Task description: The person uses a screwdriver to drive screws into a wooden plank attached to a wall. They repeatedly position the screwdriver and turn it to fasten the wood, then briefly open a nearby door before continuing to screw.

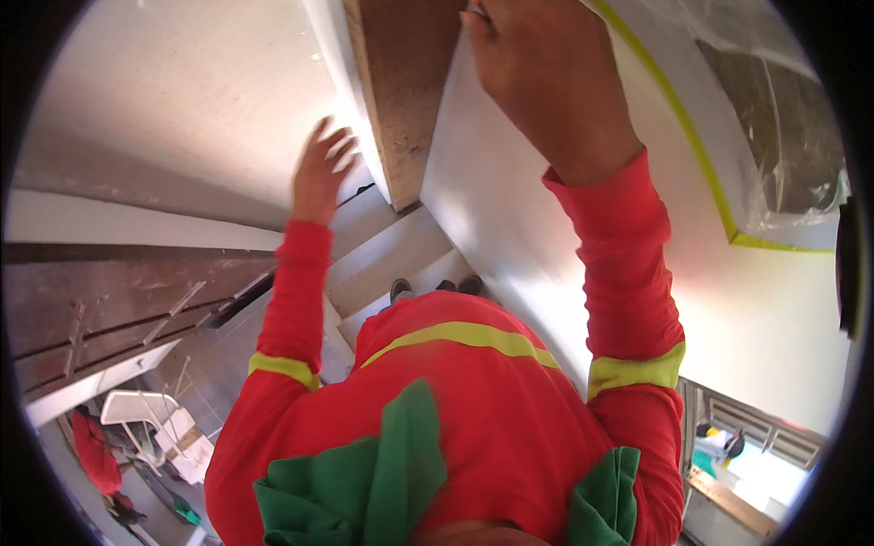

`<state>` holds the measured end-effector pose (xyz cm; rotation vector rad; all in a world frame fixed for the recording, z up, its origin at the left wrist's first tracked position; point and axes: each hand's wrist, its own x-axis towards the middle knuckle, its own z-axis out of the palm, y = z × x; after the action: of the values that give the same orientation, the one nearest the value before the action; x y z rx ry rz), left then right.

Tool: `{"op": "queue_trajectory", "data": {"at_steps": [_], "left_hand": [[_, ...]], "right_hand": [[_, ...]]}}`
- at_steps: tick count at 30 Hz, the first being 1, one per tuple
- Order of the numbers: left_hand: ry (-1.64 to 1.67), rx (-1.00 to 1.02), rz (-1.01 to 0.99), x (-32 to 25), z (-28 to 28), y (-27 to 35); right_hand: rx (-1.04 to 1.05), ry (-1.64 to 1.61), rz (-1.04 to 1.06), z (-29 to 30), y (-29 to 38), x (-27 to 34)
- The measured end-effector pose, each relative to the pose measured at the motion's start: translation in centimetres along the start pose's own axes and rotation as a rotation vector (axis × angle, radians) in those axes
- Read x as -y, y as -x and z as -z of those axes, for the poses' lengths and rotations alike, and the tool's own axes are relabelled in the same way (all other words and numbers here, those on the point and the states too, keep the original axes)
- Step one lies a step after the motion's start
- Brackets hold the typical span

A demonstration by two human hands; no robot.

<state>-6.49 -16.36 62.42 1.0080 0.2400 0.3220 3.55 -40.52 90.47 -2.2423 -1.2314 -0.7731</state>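
My right hand [556, 85] is raised at the top of the view, close to a white wall [505, 205]. Its fingers are closed around a small grey-and-orange object [477, 7], mostly hidden or cut off by the frame edge, so its kind cannot be told. Lower and to the left, my left hand [321, 167] is slightly blurred, its fingers spread and nothing in it. It is nearest the bright edge of a wall beside a brown wooden board [413, 89], which stands upright between the two wall faces.
My shoes [401, 289] are on concrete stairs [382, 256]. Yellow-green tape [696, 147] borders clear plastic sheeting [785, 205] at right. A white chair [133, 409] and a person in red [95, 450] are lower left. Another person [724, 443] appears beyond an opening, lower right.
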Motion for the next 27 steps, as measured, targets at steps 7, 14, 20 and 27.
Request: {"op": "queue_trajectory", "data": {"at_steps": [7, 14, 20, 27], "left_hand": [[-0.062, -0.307, 0.026, -2.4, 7.1, 4.3], [-0.077, -0.376, 0.123, -0.6, 6.1, 6.1], [-0.125, -0.387, 0.137, -0.5, 5.2, 5.5], [-0.194, -0.346, 0.122, -1.1, 2.7, 5.2]], "right_hand": [[-0.036, -0.053, 0.060, -0.8, 0.0, -0.9], [-0.026, -0.044, 0.023, -0.3, 0.0, -0.9], [-0.042, -0.016, -0.036, -0.6, 0.2, -1.1], [0.073, -0.033, -0.091, 1.0, -0.3, -1.0]]}}
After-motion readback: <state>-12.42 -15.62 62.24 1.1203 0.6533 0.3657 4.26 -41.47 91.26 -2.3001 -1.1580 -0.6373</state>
